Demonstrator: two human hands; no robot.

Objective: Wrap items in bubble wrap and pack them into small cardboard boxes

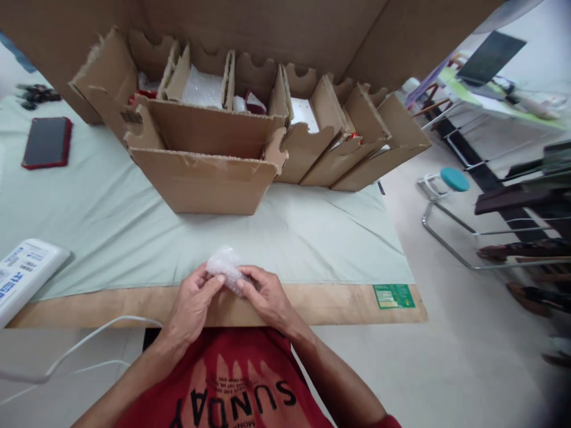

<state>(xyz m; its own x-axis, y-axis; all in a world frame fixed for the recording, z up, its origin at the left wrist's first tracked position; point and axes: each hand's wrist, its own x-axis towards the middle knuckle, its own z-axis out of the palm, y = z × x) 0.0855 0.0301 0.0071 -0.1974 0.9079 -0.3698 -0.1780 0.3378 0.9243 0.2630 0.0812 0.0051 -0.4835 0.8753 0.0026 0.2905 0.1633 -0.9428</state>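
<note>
A small bundle of clear bubble wrap (225, 266) sits between both my hands at the near edge of the table (111, 303). My left hand (193, 302) pinches its left side with curled fingers. My right hand (266, 295) grips its right side, thumb pressed against it. What is inside the wrap is hidden.
A row of open cardboard boxes (209, 178) with bubble wrap and red items stands across the back of the green cloth (312, 232). A phone in a red case (47, 142) lies far left. A white power strip (24, 273) with its cable sits at near left. A stool (454, 179) stands right.
</note>
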